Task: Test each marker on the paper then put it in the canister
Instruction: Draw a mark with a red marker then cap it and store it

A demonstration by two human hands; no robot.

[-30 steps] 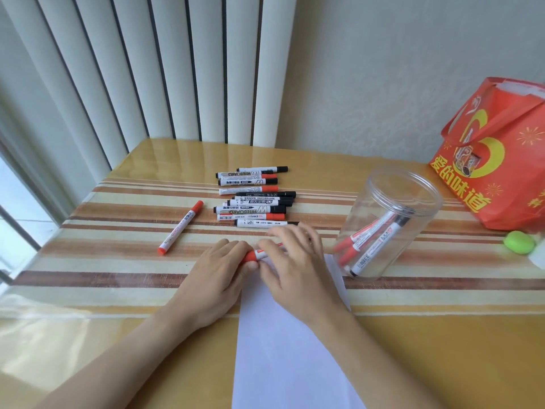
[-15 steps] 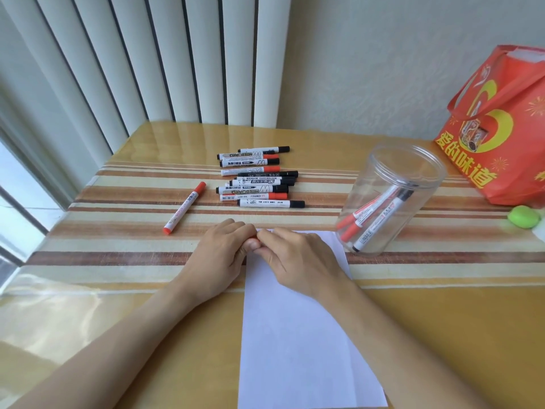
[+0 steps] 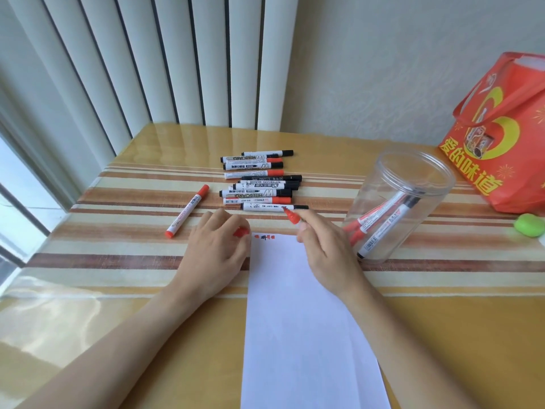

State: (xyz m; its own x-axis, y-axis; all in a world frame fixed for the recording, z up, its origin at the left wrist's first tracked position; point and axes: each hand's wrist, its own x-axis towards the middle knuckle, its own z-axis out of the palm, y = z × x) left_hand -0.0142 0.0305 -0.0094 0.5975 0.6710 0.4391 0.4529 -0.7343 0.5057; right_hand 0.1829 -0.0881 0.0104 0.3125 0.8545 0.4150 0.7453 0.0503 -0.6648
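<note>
My right hand (image 3: 323, 249) holds an uncapped red marker (image 3: 292, 216), its tip raised above the top edge of the white paper (image 3: 298, 320). My left hand (image 3: 216, 249) is closed on the marker's red cap (image 3: 241, 232), just left of the paper. Small red and dark marks (image 3: 264, 237) show at the paper's top edge. A clear plastic canister (image 3: 398, 202) stands to the right with three markers leaning inside. A pile of several red and black markers (image 3: 261, 181) lies behind my hands. One red marker (image 3: 188, 210) lies apart on the left.
A red gift bag (image 3: 501, 134) stands at the back right, with a green round object (image 3: 529, 225) in front of it. The striped table (image 3: 118, 261) meets vertical blinds (image 3: 147, 60) at the back and a window on the left.
My hands have pulled apart: the cap came off in my left hand and my right hand lifted the bare marker. Marks on the paper's top edge came into view.
</note>
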